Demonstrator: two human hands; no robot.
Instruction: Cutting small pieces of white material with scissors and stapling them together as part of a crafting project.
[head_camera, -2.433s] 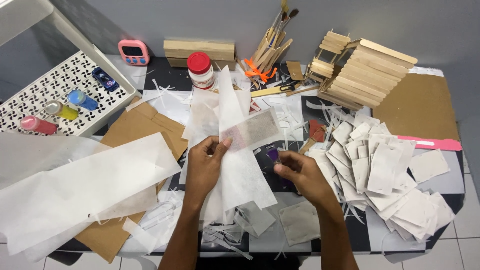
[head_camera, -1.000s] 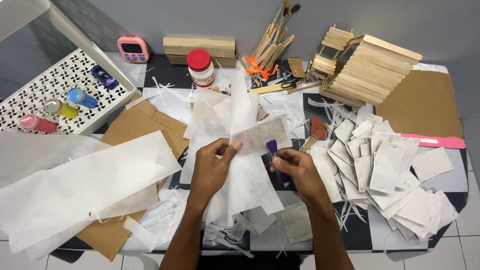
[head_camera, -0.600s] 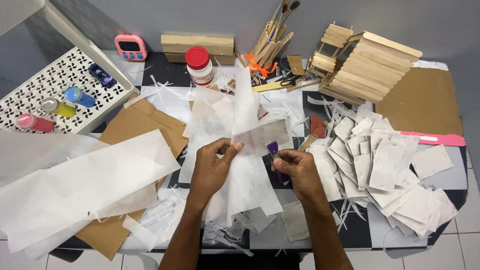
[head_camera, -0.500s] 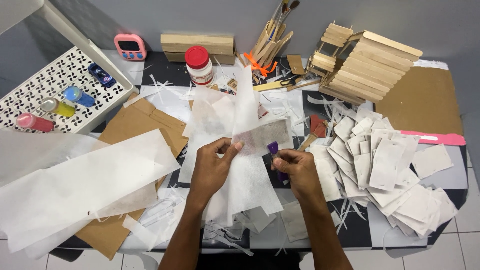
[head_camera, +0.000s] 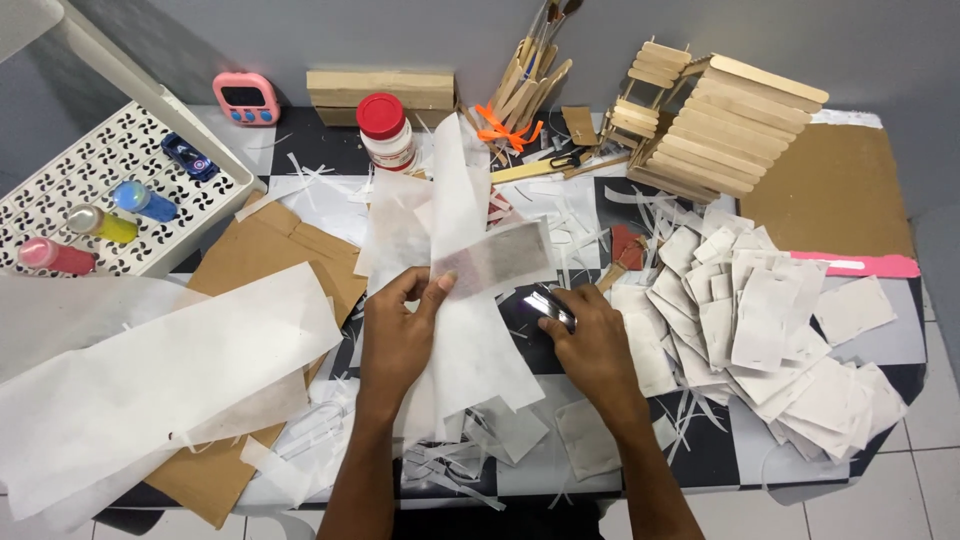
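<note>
At the middle of the counter (head_camera: 300, 150), near its front edge, we see the left hand (head_camera: 400, 335) pinching a long strip of thin white paper (head_camera: 470, 300) between thumb and fingers, holding it upright over a heap of cut scraps, with a shorter translucent piece (head_camera: 495, 258) lying across it just above the thumb. The right hand (head_camera: 590, 345) is closed around a small dark tool (head_camera: 550, 305) with a shiny tip, just beside the strip; it may be a cutter or scissors, but the hand hides too much to be sure. We judge the paper flimsy enough to tear or crumple if the tool snags it, and the loose slivers beneath could drag a cut off line. The stack of cut white rectangles (head_camera: 760, 310) toward the right edge sits close to the right forearm, so a sweep of that arm could scatter it. By the back edge stands a white bottle with a red cap (head_camera: 385, 135), its label too small to make out, and a pink timer (head_camera: 247, 98) at the back left. A pink strip (head_camera: 860, 265) lies along the brown cardboard (head_camera: 830, 190) at the right edge.
</note>
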